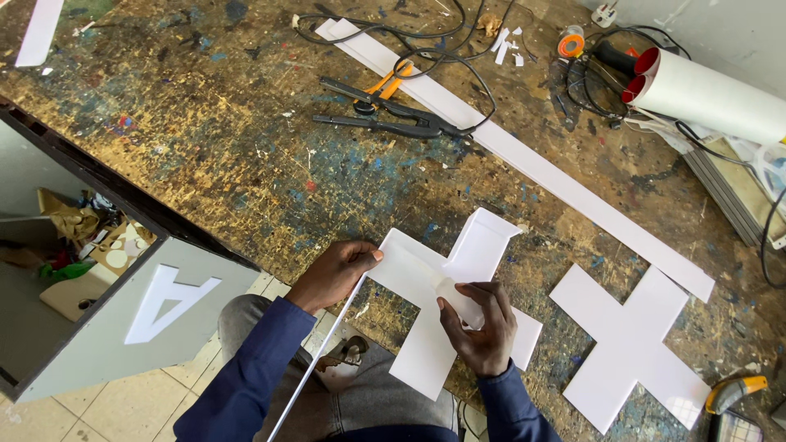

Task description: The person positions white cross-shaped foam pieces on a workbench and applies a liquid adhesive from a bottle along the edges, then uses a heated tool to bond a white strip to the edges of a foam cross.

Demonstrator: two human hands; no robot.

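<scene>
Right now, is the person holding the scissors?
No. The scissors lie untouched further up the workbench, while the left hand and right hand both hold the white X-shaped cutout.

On the paint-stained desk [205,139], the left hand [336,274] grips the edge of a white X-shaped cutout [426,327] while the right hand [479,323] pinches a small pale piece [454,296] against it. A second white X cutout [629,344] lies beside it, black pliers [385,123] farther off.

A paint-spattered wooden workbench [229,155] fills the frame. On it lie two white crosses [626,348], a long white strip [532,164], black pliers [385,123] and tangled cables [426,57] at the top.
</scene>
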